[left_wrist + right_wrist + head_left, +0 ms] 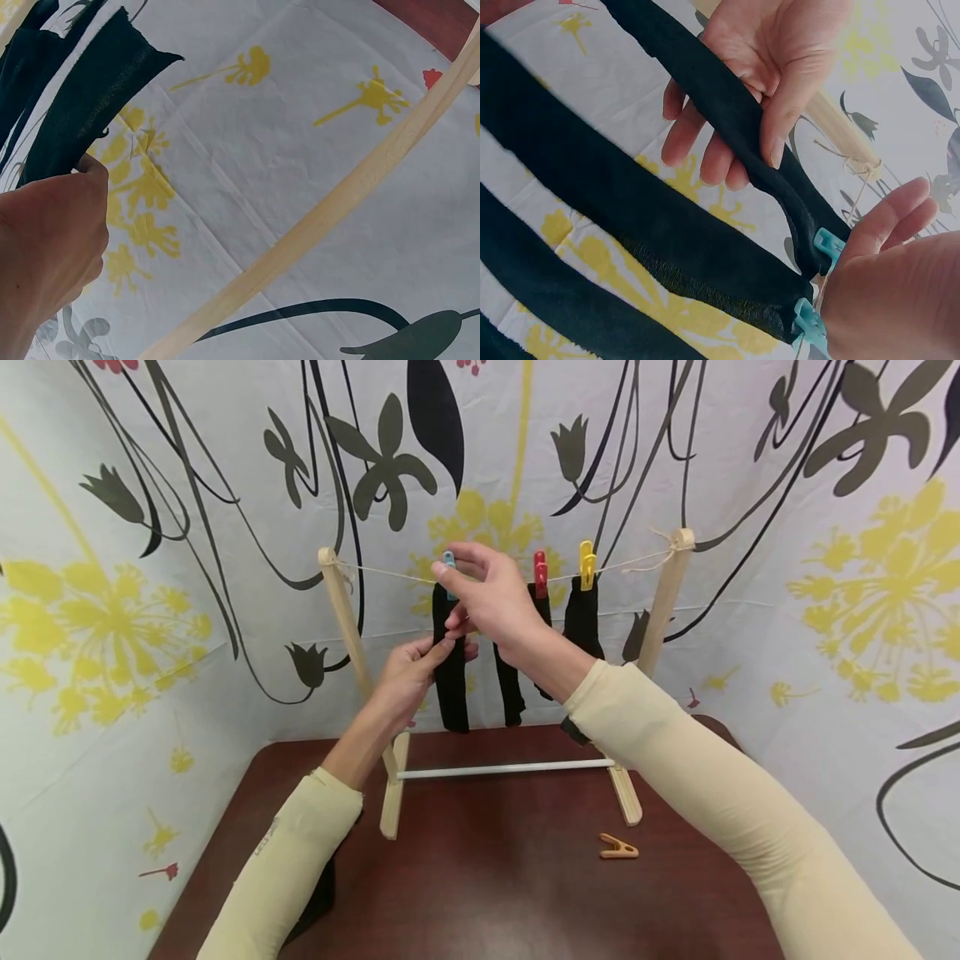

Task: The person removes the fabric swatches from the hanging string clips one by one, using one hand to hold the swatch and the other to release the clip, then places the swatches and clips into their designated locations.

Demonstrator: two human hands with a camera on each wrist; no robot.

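Note:
My left hand pinches a black cloth strip below the line, with the thumb in front and the fingers behind it. This strip hangs at the left of the line from a light blue clothespin. My right hand is raised at that clothespin, fingers loosely bent and thumb beside it. Behind my right hand another black strip hangs from a second blue clothespin. Further right, a red clothespin and a yellow clothespin hold more black cloth, partly hidden by my right arm.
The string is tied between two wooden posts, joined low down by a white rod. An orange clothespin lies on the dark red table. Black cloth lies beside my left forearm. Patterned fabric hangs behind.

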